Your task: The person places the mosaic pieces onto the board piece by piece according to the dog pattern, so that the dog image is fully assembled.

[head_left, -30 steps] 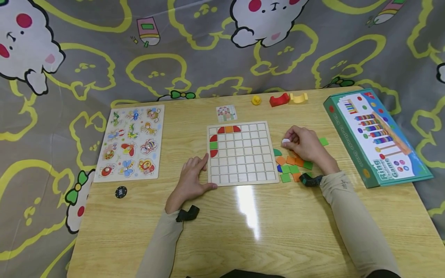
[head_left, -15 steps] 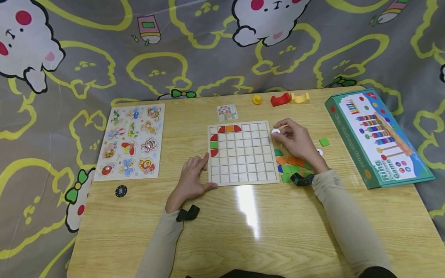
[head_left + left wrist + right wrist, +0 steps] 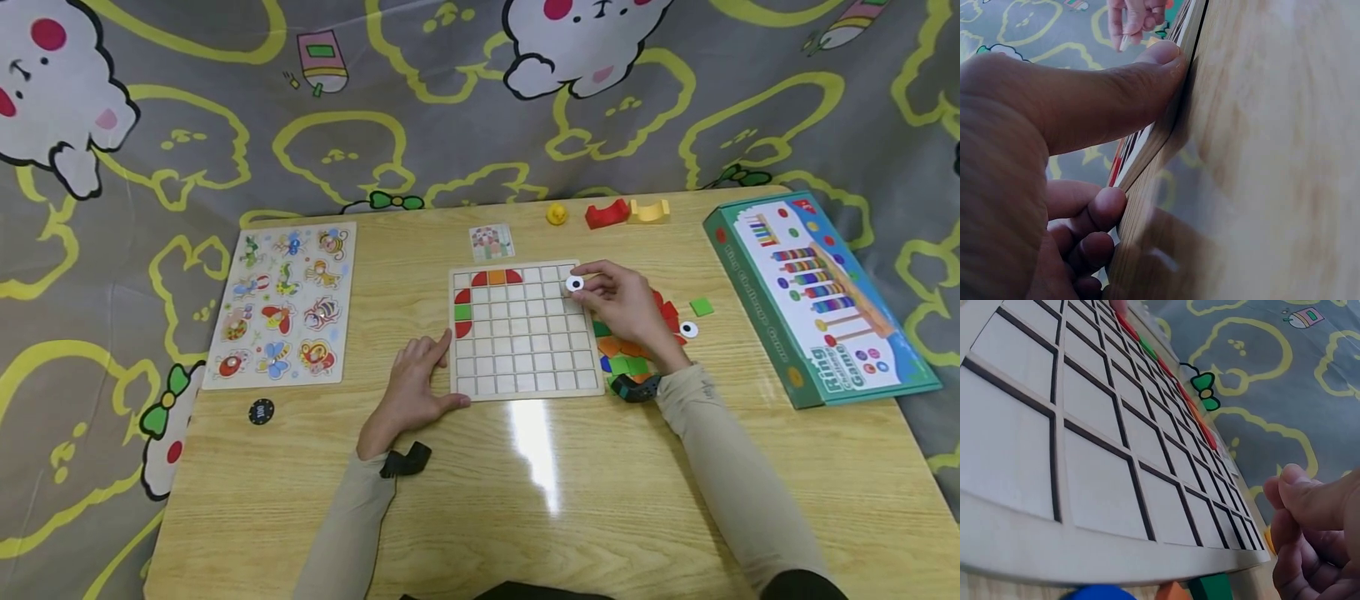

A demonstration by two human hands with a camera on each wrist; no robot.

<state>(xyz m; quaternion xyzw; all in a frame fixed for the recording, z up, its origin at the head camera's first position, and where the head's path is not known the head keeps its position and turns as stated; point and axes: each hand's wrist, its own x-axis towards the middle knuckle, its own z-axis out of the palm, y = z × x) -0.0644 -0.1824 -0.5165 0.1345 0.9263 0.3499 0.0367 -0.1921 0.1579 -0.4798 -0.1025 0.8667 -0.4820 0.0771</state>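
Observation:
A wooden grid board lies at mid-table, with red, orange and green pieces in cells along its top and left side. My left hand rests at its lower left corner. In the left wrist view the thumb presses the front edge, while the fingers touch the left side. Between thumb and fingertips my right hand pinches a white round eye piece with a black dot, over the board's upper right cells. The right wrist view hides that piece. A second eye piece lies right of this hand.
Loose green, orange, red and blue pieces lie beside the board, partly under my right arm. A picture card sits behind it. An insect puzzle and a black chip are left; a game box stands right.
My right hand has moved left with the eye piece, from the loose pieces to over the board's right edge. Red pieces and the second eye piece are uncovered. My left hand stays put.

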